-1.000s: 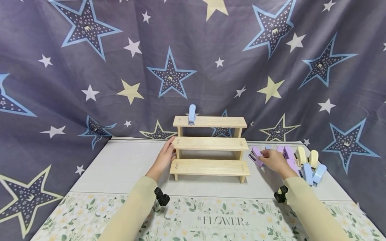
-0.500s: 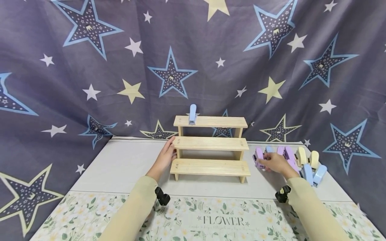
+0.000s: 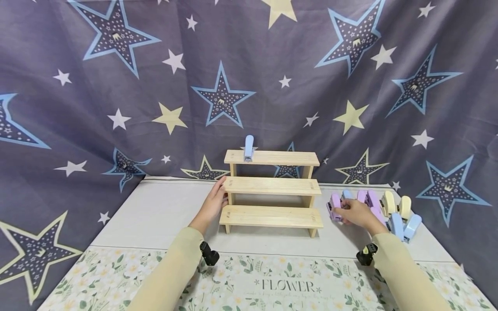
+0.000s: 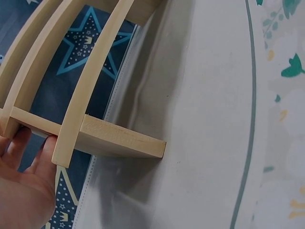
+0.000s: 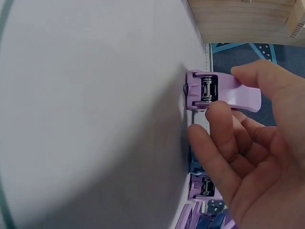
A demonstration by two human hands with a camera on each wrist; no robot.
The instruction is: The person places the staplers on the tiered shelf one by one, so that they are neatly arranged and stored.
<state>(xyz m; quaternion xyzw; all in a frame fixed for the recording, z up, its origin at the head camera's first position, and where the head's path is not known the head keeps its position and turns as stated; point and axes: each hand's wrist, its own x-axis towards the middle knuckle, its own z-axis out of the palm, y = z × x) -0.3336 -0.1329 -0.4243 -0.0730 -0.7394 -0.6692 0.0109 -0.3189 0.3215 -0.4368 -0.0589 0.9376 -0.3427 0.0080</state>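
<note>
One blue stapler (image 3: 247, 148) on the shelf's (image 3: 272, 186) top tier; the rest wait at the counter's right edge. Left hand (image 3: 213, 204) rests flat against the shelf, right hand (image 3: 355, 212) pinches a purple stapler (image 3: 334, 206).

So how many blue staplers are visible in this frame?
4, possibly more hidden: one on the rack's top shelf, two at the pile's near right, one partly hidden behind the right hand at.

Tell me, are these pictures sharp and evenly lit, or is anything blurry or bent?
Head view: soft, even light, sharp, though the backdrop bows outward at the edges. Left wrist view: the shelf curves from lens distortion. Right wrist view: the right hand and purple stapler are close and slightly soft; the table looks smeared.
</note>
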